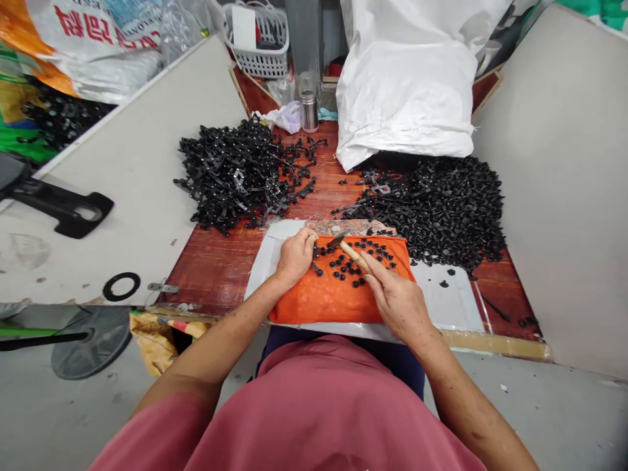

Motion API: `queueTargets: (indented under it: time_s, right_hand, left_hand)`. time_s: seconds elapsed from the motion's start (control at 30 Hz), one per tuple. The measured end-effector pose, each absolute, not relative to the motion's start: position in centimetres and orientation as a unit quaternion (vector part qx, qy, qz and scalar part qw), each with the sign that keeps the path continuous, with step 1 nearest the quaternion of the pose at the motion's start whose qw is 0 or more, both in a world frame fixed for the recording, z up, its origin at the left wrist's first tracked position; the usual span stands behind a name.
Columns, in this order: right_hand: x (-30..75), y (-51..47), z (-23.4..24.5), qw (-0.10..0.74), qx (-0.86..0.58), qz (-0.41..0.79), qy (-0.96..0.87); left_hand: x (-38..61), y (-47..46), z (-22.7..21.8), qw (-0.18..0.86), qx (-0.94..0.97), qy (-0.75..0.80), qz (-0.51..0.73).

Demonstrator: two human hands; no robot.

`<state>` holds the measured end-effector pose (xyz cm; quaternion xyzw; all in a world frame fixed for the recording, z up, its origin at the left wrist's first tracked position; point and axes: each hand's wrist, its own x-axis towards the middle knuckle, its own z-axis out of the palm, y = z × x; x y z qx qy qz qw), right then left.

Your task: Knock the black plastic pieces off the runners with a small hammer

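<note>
My right hand (400, 297) is closed around the wooden handle of a small hammer (356, 256). The hammer's dark head is over the upper part of an orange cloth (328, 304). To the left, my left hand (293, 258) is closed at the cloth's upper left edge, with thumb and fingers pinched together. What it pinches is too small to make out; a black plastic piece (317, 269) lies right beside its fingers. Several small round black plastic parts (339, 276) are scattered over the cloth between my hands.
A heap of black plastic pieces (230, 173) lies at the left, and another heap of black parts (446, 209) at the right. Behind them are a large white sack (407, 91), a steel flask (309, 108) and a white basket (260, 62). Grey boards (554, 196) flank the red-brown table (220, 261).
</note>
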<state>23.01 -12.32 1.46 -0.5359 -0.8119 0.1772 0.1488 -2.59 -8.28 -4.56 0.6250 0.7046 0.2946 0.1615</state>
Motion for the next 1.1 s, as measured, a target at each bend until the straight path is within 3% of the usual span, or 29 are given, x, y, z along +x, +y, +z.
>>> queueTargets:
  time_s: [0.4,0.57,0.73,0.87,1.03,1.1]
  right_hand:
    - [23.1,-12.2,1.4,0.111,-0.532,0.143,-0.827]
    - [22.2,-12.2,1.8,0.149,-0.515,0.123,-0.835]
    - [21.3,-11.7,1.6,0.050,-0.521,0.083,-0.848]
    - [21.1,-11.8,1.8,0.090,-0.519,0.079,-0.846]
    - [20.9,-11.7,1.9,0.025,-0.507,0.089,-0.857]
    - [21.1,-11.7,2.0,0.064,-0.502,0.103,-0.856]
  left_hand:
    - [-2.2,-8.3,-4.1,0.136,0.634,0.720,0.247]
    - [-2.2,-8.4,-4.3,0.128,0.636,0.721,0.242]
    - [-2.2,-8.3,-4.3,0.124,0.637,0.723,0.237]
    - [-2.2,-8.3,-4.3,0.127,0.637,0.724,0.232]
    - [-2.1,-8.3,-4.2,0.129,0.640,0.724,0.223]
    - [-2.0,-8.4,-4.2,0.127,0.638,0.727,0.218]
